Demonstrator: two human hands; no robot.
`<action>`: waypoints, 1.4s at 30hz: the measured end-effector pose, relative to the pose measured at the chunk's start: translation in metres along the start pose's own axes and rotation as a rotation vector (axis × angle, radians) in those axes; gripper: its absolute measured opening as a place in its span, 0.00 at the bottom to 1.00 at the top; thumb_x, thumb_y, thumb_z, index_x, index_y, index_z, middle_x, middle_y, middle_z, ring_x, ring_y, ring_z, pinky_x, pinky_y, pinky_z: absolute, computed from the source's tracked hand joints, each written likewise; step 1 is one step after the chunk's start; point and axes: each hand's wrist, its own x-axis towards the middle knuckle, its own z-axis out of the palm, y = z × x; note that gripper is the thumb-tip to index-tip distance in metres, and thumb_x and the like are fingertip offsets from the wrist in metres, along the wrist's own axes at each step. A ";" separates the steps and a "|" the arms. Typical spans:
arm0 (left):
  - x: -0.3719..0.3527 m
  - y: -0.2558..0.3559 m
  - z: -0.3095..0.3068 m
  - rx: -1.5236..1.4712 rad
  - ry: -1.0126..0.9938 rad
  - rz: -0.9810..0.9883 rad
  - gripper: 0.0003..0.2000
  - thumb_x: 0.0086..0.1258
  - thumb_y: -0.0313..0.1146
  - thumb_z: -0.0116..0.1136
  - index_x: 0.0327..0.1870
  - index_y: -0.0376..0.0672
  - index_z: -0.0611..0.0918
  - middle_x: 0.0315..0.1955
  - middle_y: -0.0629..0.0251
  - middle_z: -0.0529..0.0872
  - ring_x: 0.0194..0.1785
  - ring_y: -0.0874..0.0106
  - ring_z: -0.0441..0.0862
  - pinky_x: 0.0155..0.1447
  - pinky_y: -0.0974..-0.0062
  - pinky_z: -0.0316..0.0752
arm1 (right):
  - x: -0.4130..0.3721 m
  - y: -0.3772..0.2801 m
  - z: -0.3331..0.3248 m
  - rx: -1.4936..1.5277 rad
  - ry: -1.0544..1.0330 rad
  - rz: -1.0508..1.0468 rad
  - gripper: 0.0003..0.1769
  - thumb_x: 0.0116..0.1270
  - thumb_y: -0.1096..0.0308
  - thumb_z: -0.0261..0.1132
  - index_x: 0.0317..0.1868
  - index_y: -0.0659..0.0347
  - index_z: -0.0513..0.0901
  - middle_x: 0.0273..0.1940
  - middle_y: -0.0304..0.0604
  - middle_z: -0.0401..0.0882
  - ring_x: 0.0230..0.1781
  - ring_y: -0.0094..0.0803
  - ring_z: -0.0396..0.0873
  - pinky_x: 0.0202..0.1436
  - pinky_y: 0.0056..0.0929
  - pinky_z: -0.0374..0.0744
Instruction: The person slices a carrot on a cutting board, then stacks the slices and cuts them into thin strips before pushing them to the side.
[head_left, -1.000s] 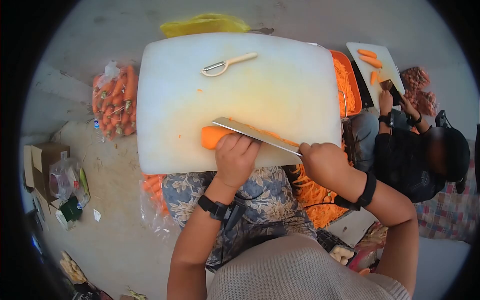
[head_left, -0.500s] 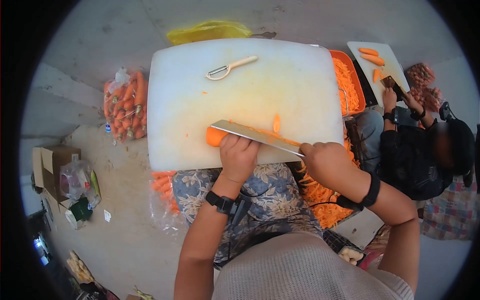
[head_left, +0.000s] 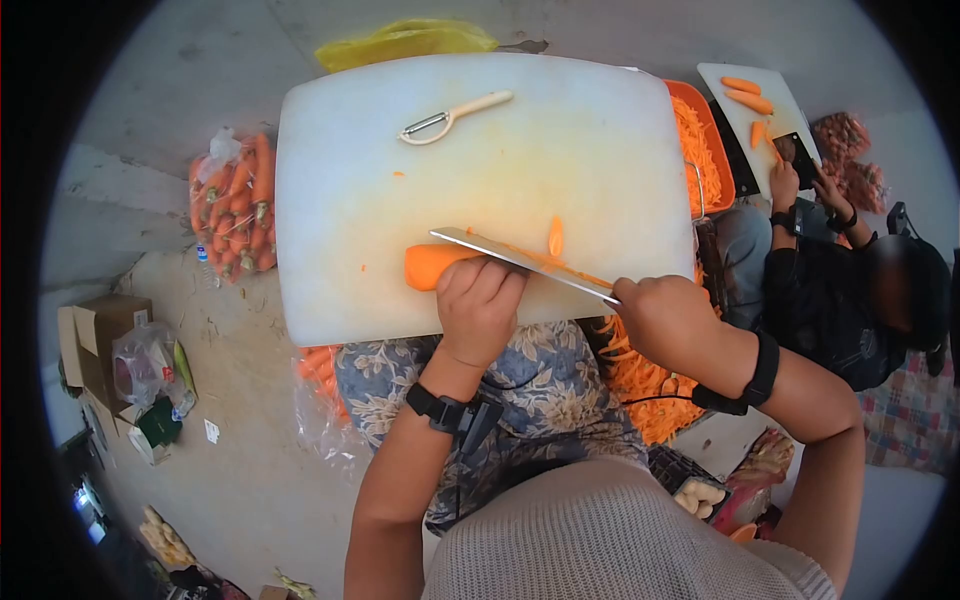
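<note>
Near the front edge of a white cutting board (head_left: 380,120), a peeled carrot (head_left: 428,266) lies under my left hand (head_left: 480,305), whose fingers are closed over it and partly hide it. My right hand (head_left: 660,315) grips a cleaver (head_left: 520,262) at its handle end. The blade slants across the board, close against my left fingers, with carrot slices along its far side. A loose carrot slice (head_left: 556,236) rests beyond the blade. Farther back lies a peeler (head_left: 455,116) with a pale handle, touched by neither hand.
Right of the board stand an orange tray (head_left: 725,165) and a heap of shredded carrot (head_left: 650,395). A bag of carrots (head_left: 236,205) sits at the left, a cardboard box (head_left: 108,335) beyond it. At the right, a co-worker (head_left: 830,290) cuts carrots on another board (head_left: 745,85).
The cleaver's tip has shifted slightly away from the carrot's end, and more of the carrot shows. My left hand still holds it. The whole view has moved slightly.
</note>
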 end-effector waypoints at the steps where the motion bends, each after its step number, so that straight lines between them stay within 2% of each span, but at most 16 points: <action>1: 0.001 0.001 0.000 -0.001 -0.007 -0.008 0.03 0.54 0.28 0.63 0.28 0.43 0.83 0.31 0.70 0.81 0.39 0.69 0.78 0.41 0.70 0.72 | 0.006 -0.001 0.002 0.003 -0.001 0.003 0.05 0.55 0.73 0.62 0.32 0.64 0.76 0.21 0.51 0.79 0.23 0.48 0.80 0.27 0.43 0.78; 4: 0.000 0.001 -0.001 -0.004 -0.013 -0.011 0.02 0.55 0.29 0.63 0.29 0.44 0.83 0.31 0.70 0.81 0.39 0.69 0.78 0.41 0.70 0.72 | 0.024 -0.001 0.021 0.039 0.033 -0.013 0.05 0.54 0.74 0.62 0.32 0.64 0.76 0.21 0.51 0.79 0.23 0.48 0.80 0.27 0.44 0.78; 6: 0.000 0.001 -0.002 0.000 -0.005 0.001 0.02 0.55 0.29 0.63 0.29 0.44 0.83 0.31 0.71 0.82 0.39 0.69 0.78 0.41 0.70 0.72 | 0.034 -0.001 0.037 0.046 0.165 -0.054 0.10 0.64 0.65 0.63 0.30 0.62 0.77 0.19 0.49 0.78 0.19 0.47 0.79 0.26 0.42 0.77; 10: -0.002 0.002 -0.004 -0.001 -0.026 -0.008 0.03 0.55 0.29 0.63 0.30 0.45 0.84 0.32 0.70 0.82 0.38 0.68 0.78 0.41 0.69 0.72 | 0.035 -0.008 0.035 0.039 0.201 -0.036 0.10 0.64 0.64 0.63 0.30 0.62 0.78 0.20 0.49 0.78 0.20 0.47 0.79 0.25 0.42 0.77; 23: -0.004 -0.003 -0.002 0.004 0.020 0.016 0.08 0.53 0.27 0.61 0.35 0.42 0.86 0.33 0.67 0.82 0.36 0.63 0.76 0.40 0.67 0.71 | -0.025 -0.007 -0.006 -0.051 0.097 -0.035 0.08 0.63 0.66 0.62 0.31 0.62 0.79 0.20 0.47 0.79 0.20 0.43 0.80 0.25 0.39 0.77; 28: -0.003 -0.003 0.000 -0.016 0.026 0.008 0.08 0.53 0.27 0.61 0.35 0.42 0.85 0.33 0.67 0.82 0.36 0.64 0.76 0.40 0.67 0.71 | -0.019 -0.010 -0.006 -0.073 0.027 -0.006 0.08 0.64 0.66 0.62 0.32 0.62 0.78 0.20 0.47 0.79 0.19 0.43 0.79 0.24 0.40 0.77; 37: -0.001 0.000 0.001 -0.029 0.012 -0.004 0.05 0.54 0.27 0.62 0.32 0.42 0.84 0.31 0.67 0.81 0.35 0.64 0.75 0.40 0.67 0.71 | 0.004 -0.011 0.006 -0.007 0.068 0.001 0.10 0.65 0.65 0.62 0.31 0.62 0.77 0.18 0.48 0.77 0.19 0.46 0.78 0.24 0.42 0.76; 40: -0.001 -0.001 -0.001 -0.020 -0.014 0.007 0.05 0.54 0.27 0.62 0.32 0.42 0.84 0.31 0.67 0.81 0.35 0.64 0.75 0.39 0.67 0.71 | 0.027 -0.013 0.021 0.071 0.149 -0.038 0.09 0.65 0.65 0.62 0.32 0.63 0.78 0.19 0.49 0.77 0.20 0.47 0.79 0.25 0.44 0.76; 41: -0.001 -0.002 -0.001 -0.019 -0.031 0.001 0.04 0.55 0.27 0.62 0.32 0.42 0.84 0.31 0.66 0.80 0.35 0.64 0.76 0.39 0.67 0.71 | 0.038 -0.015 0.027 0.093 0.136 -0.023 0.05 0.59 0.71 0.61 0.32 0.64 0.79 0.22 0.51 0.79 0.24 0.49 0.81 0.29 0.44 0.78; 42: 0.000 -0.002 -0.002 -0.013 -0.027 0.021 0.04 0.55 0.27 0.62 0.32 0.42 0.84 0.31 0.66 0.80 0.35 0.64 0.76 0.39 0.67 0.71 | 0.043 -0.017 0.030 0.117 0.120 -0.009 0.05 0.53 0.76 0.61 0.32 0.64 0.80 0.25 0.53 0.81 0.28 0.50 0.83 0.32 0.45 0.79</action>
